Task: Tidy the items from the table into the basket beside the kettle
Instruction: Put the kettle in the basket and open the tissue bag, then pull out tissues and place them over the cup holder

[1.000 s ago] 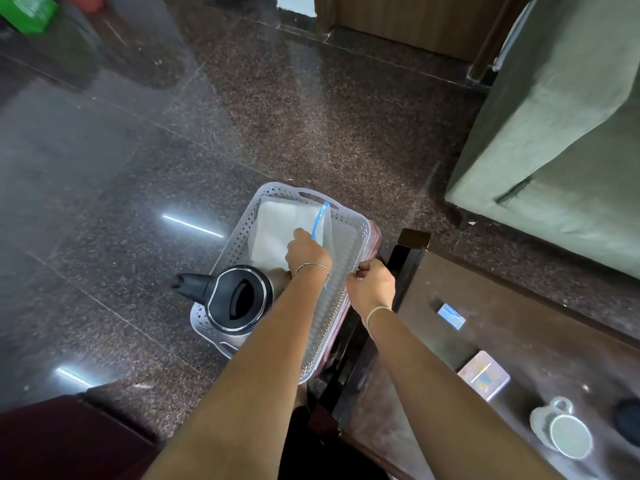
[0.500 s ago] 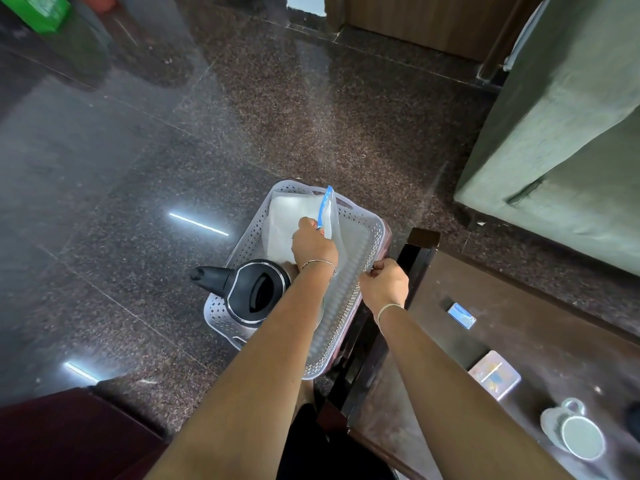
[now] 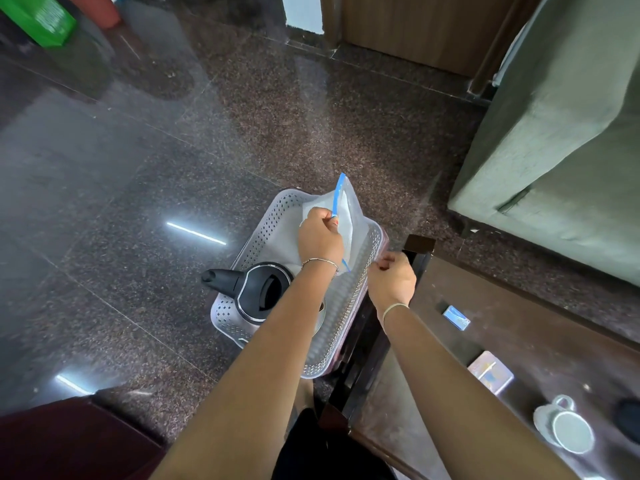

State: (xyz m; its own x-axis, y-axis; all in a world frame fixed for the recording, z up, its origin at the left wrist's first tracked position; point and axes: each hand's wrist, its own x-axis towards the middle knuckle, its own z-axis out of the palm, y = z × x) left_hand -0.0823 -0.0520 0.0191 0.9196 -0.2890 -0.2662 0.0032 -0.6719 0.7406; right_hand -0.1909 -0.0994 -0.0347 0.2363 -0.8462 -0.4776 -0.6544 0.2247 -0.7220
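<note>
My left hand pinches the clear zip bag by its blue seal, upright over the far half of the white basket; my right hand curls at the basket's right rim, grip unclear. The black kettle crowds the basket's near left corner, open floor beyond. On the counter to my right lie a mug, a card box and a small blue packet.
</note>
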